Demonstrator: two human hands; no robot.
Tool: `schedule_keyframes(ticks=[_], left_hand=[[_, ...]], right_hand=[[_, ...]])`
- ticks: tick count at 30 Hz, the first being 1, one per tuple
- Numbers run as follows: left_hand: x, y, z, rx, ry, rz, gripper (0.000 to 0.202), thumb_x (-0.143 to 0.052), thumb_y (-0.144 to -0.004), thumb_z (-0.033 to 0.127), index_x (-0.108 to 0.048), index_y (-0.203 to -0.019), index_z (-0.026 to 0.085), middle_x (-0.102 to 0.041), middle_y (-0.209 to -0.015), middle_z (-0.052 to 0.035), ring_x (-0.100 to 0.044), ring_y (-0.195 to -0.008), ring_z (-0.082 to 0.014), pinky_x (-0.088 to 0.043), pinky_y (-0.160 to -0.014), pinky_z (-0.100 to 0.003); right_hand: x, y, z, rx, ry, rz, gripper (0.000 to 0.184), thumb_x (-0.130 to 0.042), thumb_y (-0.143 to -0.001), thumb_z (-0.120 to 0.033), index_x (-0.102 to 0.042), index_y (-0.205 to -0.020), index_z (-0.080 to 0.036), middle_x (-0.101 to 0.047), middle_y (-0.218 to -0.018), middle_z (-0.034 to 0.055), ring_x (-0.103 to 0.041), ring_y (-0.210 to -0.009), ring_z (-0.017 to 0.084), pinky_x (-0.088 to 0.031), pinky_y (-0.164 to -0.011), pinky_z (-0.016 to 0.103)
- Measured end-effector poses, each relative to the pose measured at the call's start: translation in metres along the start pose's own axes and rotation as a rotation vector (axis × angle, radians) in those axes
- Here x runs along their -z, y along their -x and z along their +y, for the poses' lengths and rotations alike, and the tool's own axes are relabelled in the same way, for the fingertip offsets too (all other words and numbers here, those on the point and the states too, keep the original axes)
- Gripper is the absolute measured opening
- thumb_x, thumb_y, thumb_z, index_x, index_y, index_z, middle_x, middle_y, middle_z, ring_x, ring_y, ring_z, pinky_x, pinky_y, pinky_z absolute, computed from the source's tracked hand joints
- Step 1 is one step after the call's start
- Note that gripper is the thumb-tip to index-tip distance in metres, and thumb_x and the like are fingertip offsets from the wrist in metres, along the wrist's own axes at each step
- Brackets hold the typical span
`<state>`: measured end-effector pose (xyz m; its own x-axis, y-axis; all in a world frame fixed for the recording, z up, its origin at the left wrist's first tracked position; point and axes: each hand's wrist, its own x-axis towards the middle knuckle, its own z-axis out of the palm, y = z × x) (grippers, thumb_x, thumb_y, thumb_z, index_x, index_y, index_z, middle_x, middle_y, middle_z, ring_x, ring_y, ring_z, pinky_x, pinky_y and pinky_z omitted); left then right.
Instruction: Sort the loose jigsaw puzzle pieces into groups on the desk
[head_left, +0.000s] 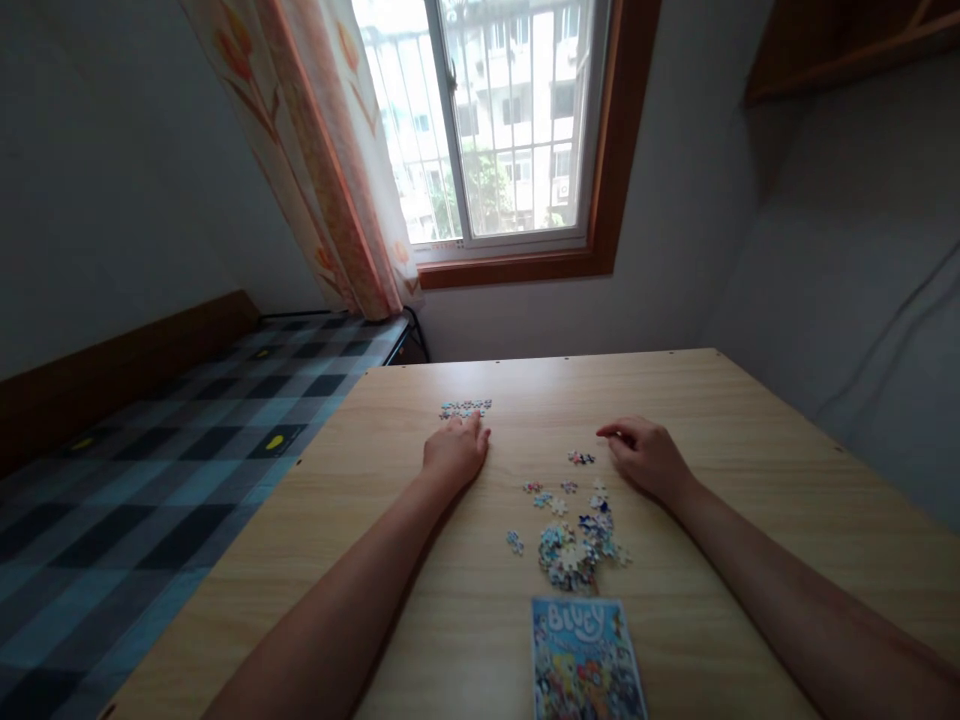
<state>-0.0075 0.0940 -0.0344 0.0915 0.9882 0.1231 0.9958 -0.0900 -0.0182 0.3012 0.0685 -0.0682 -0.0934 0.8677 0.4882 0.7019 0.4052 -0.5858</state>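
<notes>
On the pale wooden table (750, 470), the left hand (455, 450) lies palm down with its fingers loosely together and gripping nothing, its tips just short of a short joined row of puzzle pieces (465, 408). Across from it the right hand (645, 455) rests with fingers curled and forefinger and thumb drawn close; whether a piece sits between them I cannot tell, and a small joined cluster (580, 458) lies just beside it. Nearer the body sit the loose pile of pieces (574, 550) and the picture card (586, 660).
</notes>
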Motion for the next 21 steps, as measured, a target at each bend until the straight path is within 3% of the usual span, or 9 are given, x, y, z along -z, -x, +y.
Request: schedule_keyframes(ticks=[3,5,9,12,17,21], left_hand=[[0.003,0.001,0.002,-0.001,0.043,0.069,0.049,-0.031,-0.097,0.046,-0.049,-0.136,0.022,-0.062,-0.121,-0.0129,-0.063,-0.095,-0.0244,-0.047,-0.079,-0.033],[0.006,0.002,0.003,-0.046,0.066,0.096,0.043,-0.032,-0.098,0.044,-0.058,-0.122,0.020,-0.065,-0.115,-0.0112,-0.063,-0.092,-0.0224,-0.046,-0.079,-0.032],[0.011,0.006,0.004,-0.365,0.070,-0.013,0.044,-0.033,-0.097,0.045,-0.066,-0.082,0.019,-0.070,-0.089,-0.0083,-0.062,-0.083,-0.0195,-0.043,-0.075,-0.029],[0.014,0.010,0.003,-0.555,0.085,-0.109,0.046,-0.037,-0.094,0.046,-0.067,-0.071,0.020,-0.070,-0.079,-0.0079,-0.061,-0.076,-0.0183,-0.042,-0.074,-0.029],[0.023,0.013,0.006,-0.565,0.104,-0.223,0.045,-0.045,-0.088,0.054,-0.068,-0.069,0.020,-0.069,-0.071,-0.0058,-0.056,-0.066,-0.0164,-0.038,-0.065,-0.028],[0.034,0.016,0.010,-0.513,0.108,-0.367,0.052,-0.046,-0.083,0.064,-0.068,-0.072,0.019,-0.067,-0.069,-0.0051,-0.054,-0.060,-0.0152,-0.036,-0.058,-0.028]], right_hand=[[0.000,0.000,0.002,-0.003,0.006,-0.002,0.025,-0.049,-0.079,-0.021,-0.073,-0.084,-0.019,-0.070,-0.085,0.0049,-0.059,-0.074,0.015,-0.045,-0.071,0.027],[0.000,0.000,0.003,-0.005,0.012,-0.007,0.026,-0.048,-0.079,-0.021,-0.073,-0.084,-0.019,-0.070,-0.085,0.0045,-0.058,-0.072,0.015,-0.045,-0.070,0.027],[0.001,0.001,0.004,0.007,0.023,-0.007,0.025,-0.049,-0.078,-0.021,-0.073,-0.084,-0.018,-0.070,-0.084,0.0046,-0.057,-0.070,0.014,-0.045,-0.071,0.027],[0.002,0.001,0.005,0.006,0.023,-0.007,0.025,-0.049,-0.079,-0.021,-0.073,-0.084,-0.018,-0.069,-0.084,0.0045,-0.057,-0.070,0.014,-0.045,-0.072,0.027],[0.004,0.001,0.002,0.016,0.031,-0.006,0.025,-0.049,-0.078,-0.019,-0.074,-0.084,-0.017,-0.069,-0.083,0.0052,-0.057,-0.071,0.015,-0.044,-0.072,0.027],[0.007,0.002,-0.015,0.094,0.056,-0.057,0.024,-0.050,-0.080,-0.017,-0.073,-0.085,-0.016,-0.069,-0.084,0.0062,-0.056,-0.072,0.014,-0.043,-0.072,0.025]])
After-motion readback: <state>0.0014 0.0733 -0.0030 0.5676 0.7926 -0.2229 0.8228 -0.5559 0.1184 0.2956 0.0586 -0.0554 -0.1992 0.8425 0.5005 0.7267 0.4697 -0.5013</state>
